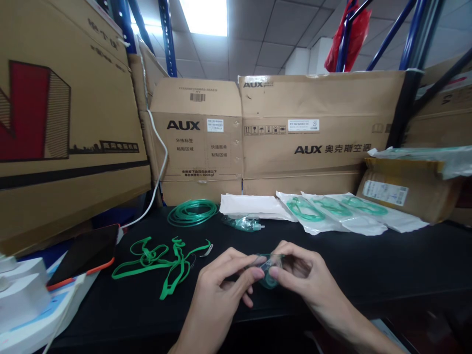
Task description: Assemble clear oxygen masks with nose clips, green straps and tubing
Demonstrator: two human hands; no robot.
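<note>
Near the front edge of the black table, both hands grip a clear green plastic oxygen mask (270, 282). My left hand (225, 281) pinches its left side between thumb and fingers. On the other side, my right hand (308, 271) has its thumb pressed on the front, with its fingers curled behind. A small shiny strip shows on the mask near the left thumb; the hands cover much of the rest. Left of the hands lie flat green elastic straps (162, 265) and a small metal strip (207, 250). Beyond them sits a coil of green tubing (192, 213).
A clear bag with a green part (243, 223) lies by a white packet (254, 205). Several bagged tubing sets (306, 209) spread rightwards. A phone (86, 253) rests at left beside white plugs (22, 290). Cardboard boxes (317, 113) wall the back; a smaller carton (409, 187) stands right.
</note>
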